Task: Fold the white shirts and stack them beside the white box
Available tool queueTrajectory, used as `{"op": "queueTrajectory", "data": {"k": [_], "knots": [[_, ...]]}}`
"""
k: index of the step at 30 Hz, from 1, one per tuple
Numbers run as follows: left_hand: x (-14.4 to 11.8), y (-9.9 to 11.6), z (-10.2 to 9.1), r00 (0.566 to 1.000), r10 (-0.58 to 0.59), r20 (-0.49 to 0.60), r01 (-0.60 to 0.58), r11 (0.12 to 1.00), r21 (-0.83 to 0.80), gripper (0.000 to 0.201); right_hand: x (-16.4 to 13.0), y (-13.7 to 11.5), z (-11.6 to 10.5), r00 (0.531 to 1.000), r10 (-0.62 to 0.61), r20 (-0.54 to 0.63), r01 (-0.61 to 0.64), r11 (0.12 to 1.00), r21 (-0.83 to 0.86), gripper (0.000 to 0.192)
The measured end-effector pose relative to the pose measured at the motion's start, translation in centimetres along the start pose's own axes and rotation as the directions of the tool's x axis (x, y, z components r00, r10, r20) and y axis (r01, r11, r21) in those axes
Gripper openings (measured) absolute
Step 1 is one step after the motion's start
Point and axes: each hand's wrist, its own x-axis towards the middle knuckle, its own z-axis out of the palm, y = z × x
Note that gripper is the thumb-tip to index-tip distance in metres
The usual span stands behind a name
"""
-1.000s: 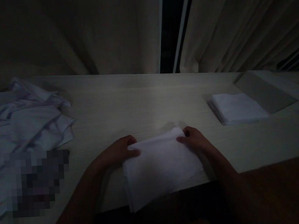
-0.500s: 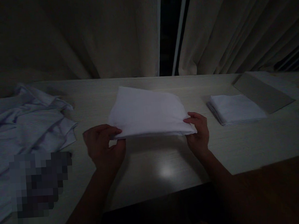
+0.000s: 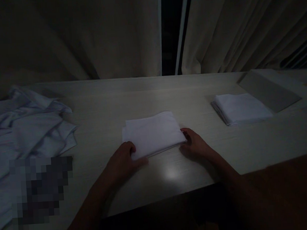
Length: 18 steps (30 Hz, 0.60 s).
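Dim room: pale curtains (image 3: 86, 35) behind a light table (image 3: 152, 94). Left hand (image 3: 123, 162) and right hand (image 3: 194, 145) pinch the near corners of a folded cloth (image 3: 152, 133) lying flat between their fingers. Crumpled sheets (image 3: 24, 126) sit far left; a folded stack (image 3: 241, 108) far right.

We're looking at a pale wood-grain table (image 3: 147, 94), laminate-smooth with a soft sheen where the light bounces off near the front edge. The folded cloth (image 3: 152, 133) is white, matt, fine-woven fabric, same stuff as the neat stack (image 3: 243, 107) further right. The crumpled heap (image 3: 26, 126) on the left is thinner, wrinkly white cloth. Curtains (image 3: 99, 35) behind are heavy matt beige fabric. The flat board (image 3: 268, 90) looks like dull grey card.
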Motion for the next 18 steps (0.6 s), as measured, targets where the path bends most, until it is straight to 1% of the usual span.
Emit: {"op": "queueTrajectory", "data": {"k": [3, 5, 7, 8, 10, 12, 14, 18], "knots": [[0.1, 0.2, -0.6, 0.981, -0.186, -0.055, 0.182, 0.981, -0.066, 0.047, -0.1, -0.7, 1.0, 0.996, 0.026, -0.086, -0.026, 1.0, 0.003, 0.054], [0.2, 0.1, -0.8, 0.964, -0.251, -0.082, 0.243, 0.965, -0.097, 0.048, -0.2, -1.2, 1.7, 0.989, 0.041, -0.142, -0.042, 0.999, 0.0, 0.049], [0.5, 0.0, -0.9, 0.956, -0.268, -0.119, 0.255, 0.96, -0.114, 0.049, -0.4, -1.7, 2.3, 0.98, 0.052, -0.193, -0.06, 0.997, -0.038, 0.046], [0.7, -0.1, -0.8, 0.955, -0.273, -0.118, 0.259, 0.958, -0.124, 0.05, -0.5, -1.9, 2.6, 0.974, 0.051, -0.219, -0.068, 0.995, -0.074, 0.045], [1.3, -0.2, -0.5, 0.952, -0.298, -0.069, 0.288, 0.95, -0.124, 0.056, -0.8, -2.2, 3.1, 0.963, 0.031, -0.269, -0.076, 0.985, -0.158, 0.045], [2.0, -0.3, -0.1, 0.95, -0.313, -0.021, 0.31, 0.947, -0.089, 0.059, -0.8, -2.3, 3.6, 0.95, 0.008, -0.313, -0.081, 0.972, -0.22, 0.045], [2.7, -0.4, 0.3, 0.949, -0.315, -0.033, 0.311, 0.947, -0.084, 0.058, -0.8, -2.3, 4.0, 0.941, 0.005, -0.339, -0.093, 0.965, -0.243, 0.046], [3.2, -0.8, 0.6, 0.946, -0.323, -0.03, 0.31, 0.926, -0.215, 0.052, -0.7, -2.3, 4.4, 0.932, 0.024, -0.362, -0.124, 0.959, -0.254, 0.05]]}}
